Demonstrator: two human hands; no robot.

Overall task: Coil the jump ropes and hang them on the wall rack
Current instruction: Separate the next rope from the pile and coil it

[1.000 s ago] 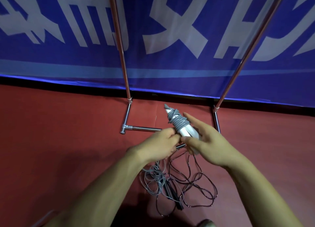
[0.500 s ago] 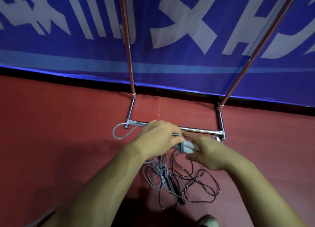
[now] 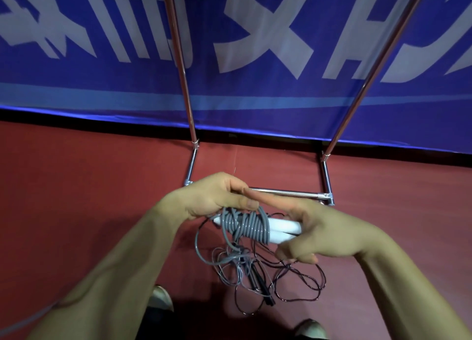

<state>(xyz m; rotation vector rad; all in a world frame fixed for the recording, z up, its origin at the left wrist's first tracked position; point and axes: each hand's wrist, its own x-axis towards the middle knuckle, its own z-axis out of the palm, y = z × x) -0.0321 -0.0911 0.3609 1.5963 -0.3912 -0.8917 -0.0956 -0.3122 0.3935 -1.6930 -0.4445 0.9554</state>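
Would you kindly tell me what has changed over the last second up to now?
The white handles, tilted upright a second ago, now lie sideways: the right hand grips their ends, the left hand holds the wound grey rope, its loose loop swung from left to below. The black rope and rack stayed put.

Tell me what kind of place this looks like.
Probably a sports hall or gym: red sports flooring, a big blue banner with white lettering along the wall, and jump ropes loose on the floor by a metal rack.

Bare forearms (image 3: 122,270), bare hands (image 3: 214,199), pale shoes (image 3: 159,297)
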